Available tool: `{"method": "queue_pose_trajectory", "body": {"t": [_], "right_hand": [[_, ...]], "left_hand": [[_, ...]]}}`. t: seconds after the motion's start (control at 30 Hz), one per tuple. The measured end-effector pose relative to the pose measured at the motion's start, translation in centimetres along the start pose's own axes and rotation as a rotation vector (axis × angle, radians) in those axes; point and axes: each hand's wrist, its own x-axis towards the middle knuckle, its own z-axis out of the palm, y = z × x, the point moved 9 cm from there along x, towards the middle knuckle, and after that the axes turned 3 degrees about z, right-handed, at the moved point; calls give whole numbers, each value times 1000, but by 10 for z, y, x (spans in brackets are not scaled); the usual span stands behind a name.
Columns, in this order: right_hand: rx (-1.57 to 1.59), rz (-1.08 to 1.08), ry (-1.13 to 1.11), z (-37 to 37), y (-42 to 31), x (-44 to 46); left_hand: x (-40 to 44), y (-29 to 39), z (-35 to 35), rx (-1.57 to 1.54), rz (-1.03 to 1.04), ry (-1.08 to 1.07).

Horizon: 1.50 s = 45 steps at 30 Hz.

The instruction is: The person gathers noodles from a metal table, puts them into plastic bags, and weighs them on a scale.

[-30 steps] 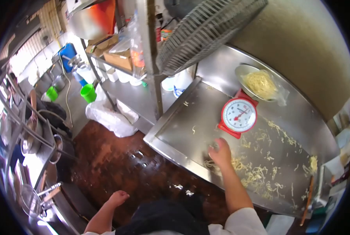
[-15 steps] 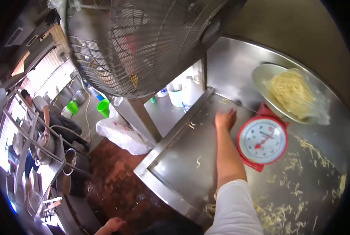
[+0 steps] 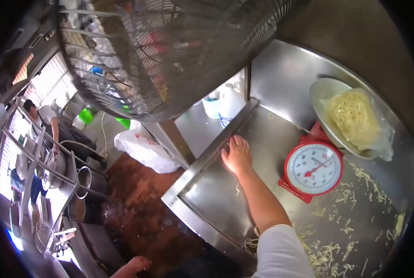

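Note:
My right hand (image 3: 238, 155) lies palm down on the steel worktop (image 3: 272, 134), close to its raised left edge. Its fingers are stretched out and the thumb stands apart. Below the wrist is a short noodle scrap (image 3: 237, 190). To the right stands a red dial scale (image 3: 313, 169) with a white face. At the top of the scale, a shallow pan (image 3: 319, 92) carries a clear plastic bag of pale yellow noodles (image 3: 354, 116). My left hand (image 3: 140, 264) hangs low at the bottom left, over the floor; its fingers are too blurred to read.
A large caged fan (image 3: 170, 60) fills the upper left, above the worktop. Loose noodle scraps (image 3: 327, 255) litter the worktop's right side. A white plastic bag (image 3: 144, 150) sits beside the counter post. At far left, another person (image 3: 49, 123) works over a pot.
My right hand has moved left, from beside the scale to the worktop's raised edge, over where a noodle scrap lay. The view has shifted slightly. My left hand stays low.

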Motion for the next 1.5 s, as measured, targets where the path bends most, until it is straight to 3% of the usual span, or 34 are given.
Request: {"method": "queue_pose_trajectory", "body": {"t": [0.03, 0.1, 0.23, 0.33, 0.53, 0.67, 0.77, 0.8, 0.87, 0.97, 1.07, 1.13, 1.2, 1.3, 1.37, 1.47, 1.5], "right_hand": [[-17, 19, -124, 0, 5, 3], [-183, 156, -132, 0, 44, 21], [-345, 550, 268, -22, 143, 44], [-343, 632, 301, -32, 158, 61], [-305, 527, 178, -19, 154, 91], [-363, 510, 112, -20, 145, 93], [-356, 483, 78, -19, 146, 94], [-374, 431, 162, -19, 148, 96], [-402, 335, 317, -9, 155, 96], [-307, 377, 204, -15, 149, 100], [-236, 348, 132, 1, 148, 101], [-177, 379, 31, -3, 138, 97], [-174, 379, 182, 17, 135, 85], [-63, 219, -12, 22, 72, 60], [-124, 118, 84, 17, 51, 48], [-2, 428, -133, 21, 110, 64], [-203, 491, -138, 8, 127, 76]], "left_hand": [[-14, 23, -12, -71, 69, 88], [-32, 54, -30, -170, 181, 217], [-60, 71, -25, -215, 230, 327], [-70, 66, -3, -60, 189, 275], [-49, 11, 35, 109, 159, 156], [-19, -7, 26, 283, 362, 243], [-45, 35, 10, -204, 163, 201], [-51, 48, 7, -232, 130, 216], [-57, 54, 2, -280, 49, 245], [-32, 38, 2, -246, 243, 300], [-64, 54, 14, -256, 13, 193], [-48, 31, 19, -104, 68, 163], [-40, 22, 18, -51, 79, 138], [-42, 9, 17, -151, 7, 80], [-35, 2, 15, -285, -32, 21], [-4, 11, 6, -260, 84, 90], [-11, 31, -3, -241, 149, 173]]}}
